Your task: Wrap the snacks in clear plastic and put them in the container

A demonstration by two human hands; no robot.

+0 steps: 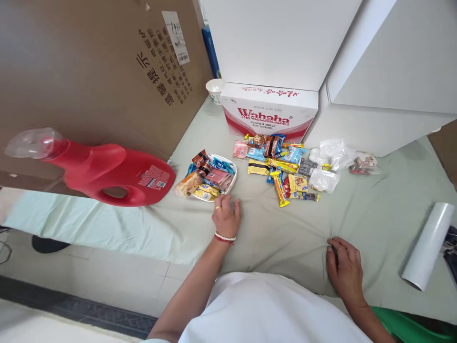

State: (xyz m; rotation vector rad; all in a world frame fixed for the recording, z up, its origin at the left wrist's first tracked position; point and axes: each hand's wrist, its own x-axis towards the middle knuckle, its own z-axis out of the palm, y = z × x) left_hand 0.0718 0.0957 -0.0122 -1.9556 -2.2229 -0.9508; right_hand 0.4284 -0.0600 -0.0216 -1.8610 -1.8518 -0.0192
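My left hand (226,218) rests at the near rim of a small white dish (233,179), its thumb apart from the fingers and nothing visibly held. Wrapped snacks fill the dish, among them a yellow packet (206,192), a pinkish packet (219,178) and brown wrappers (201,159). A clear-and-orange snack bag (188,185) hangs over its left side. Lower right, my right hand (345,267) is curled on the greenish tablecloth (282,233), and creases run to its pinched fingertips. Between and beyond the hands lies a loose heap of wrapped snacks (282,165).
A red jug-shaped bottle (117,174) lies at left against a large cardboard box (107,71). Behind the snacks are a Wahaha water carton (269,112) and a paper cup (215,90). Crumpled clear plastic bags (330,164) lie right of the heap; a white roll (428,246) is far right.
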